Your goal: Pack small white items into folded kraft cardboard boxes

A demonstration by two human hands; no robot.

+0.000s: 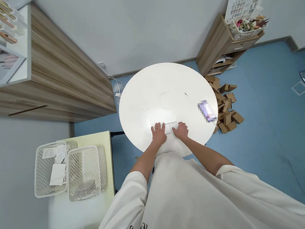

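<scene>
A small white flat piece, perhaps folded paper or card, lies near the front of a round white table. Its exact kind is hard to make out, white against white. My left hand rests on its left end, fingers stretched forward and slightly apart, with a ring on one finger. At the other end, my right hand has its fingers bent around the edge and its thumb pointing inward over the piece. A phone-like object, blurred by pixelation, lies at the table's right side.
Small brown cardboard boxes are heaped on the floor to the right. White plastic baskets stand on a side table at left. A wooden cabinet and a low shelf unit flank the table by the wall.
</scene>
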